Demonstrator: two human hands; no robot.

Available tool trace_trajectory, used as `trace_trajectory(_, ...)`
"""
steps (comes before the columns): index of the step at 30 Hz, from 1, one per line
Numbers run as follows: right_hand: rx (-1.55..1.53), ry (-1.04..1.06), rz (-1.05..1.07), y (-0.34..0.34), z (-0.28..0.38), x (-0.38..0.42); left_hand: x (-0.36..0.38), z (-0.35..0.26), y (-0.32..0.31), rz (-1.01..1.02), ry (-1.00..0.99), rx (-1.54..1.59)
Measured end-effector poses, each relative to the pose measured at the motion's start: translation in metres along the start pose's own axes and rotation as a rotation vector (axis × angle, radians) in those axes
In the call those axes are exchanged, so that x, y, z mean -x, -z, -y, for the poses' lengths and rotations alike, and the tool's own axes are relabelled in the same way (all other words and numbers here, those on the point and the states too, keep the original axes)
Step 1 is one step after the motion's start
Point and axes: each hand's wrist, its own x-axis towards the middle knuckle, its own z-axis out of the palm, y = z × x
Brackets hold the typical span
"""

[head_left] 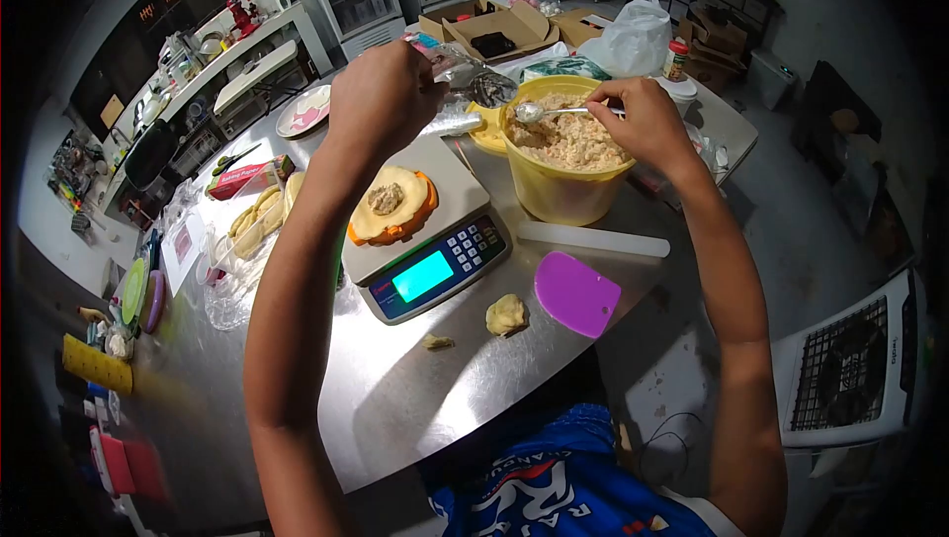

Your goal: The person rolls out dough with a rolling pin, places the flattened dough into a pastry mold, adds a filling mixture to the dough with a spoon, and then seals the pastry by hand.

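My right hand [643,122] pinches the handle of a metal spoon [531,113], its bowl over the rim of a yellow tub [563,191]. Crumbly pale filling [573,141] fills that tub. Raised above the scale, my left hand [384,94] is closed, its fingertips turned away; I cannot tell what it holds. On the digital scale [420,275], whose display is lit, a round of pale dough [408,183] with a mound of filling sits in an orange mold [423,216]. A dough lump [507,314] and a smaller scrap [437,342] lie in front.
Beside the lump are a purple scraper [578,295] and a white bar [593,238]. To the left lie a baking paper box [249,177] and a plastic container [259,225] of dough pieces. Behind stand cardboard boxes [514,28], a white bag [633,38] and a red-capped jar [675,60].
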Motion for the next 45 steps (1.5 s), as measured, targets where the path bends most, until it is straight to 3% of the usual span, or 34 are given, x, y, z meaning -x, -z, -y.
trace_trajectory(20,-0.071,-0.053,0.048,-0.002,-0.015,-0.013,0.011,0.016,-0.011,0.002,0.057,0.043)
trace_trajectory(33,-0.053,-0.014,0.035,-0.003,0.009,0.006,0.014,0.022,-0.014,-0.002,0.032,0.032)
trace_trajectory(43,-0.240,-0.047,0.023,0.009,0.014,0.024,0.022,0.026,-0.011,0.002,0.049,0.039)
trace_trajectory(45,-0.257,-0.081,0.027,0.015,0.019,0.022,0.027,0.033,-0.011,-0.082,0.004,0.034)
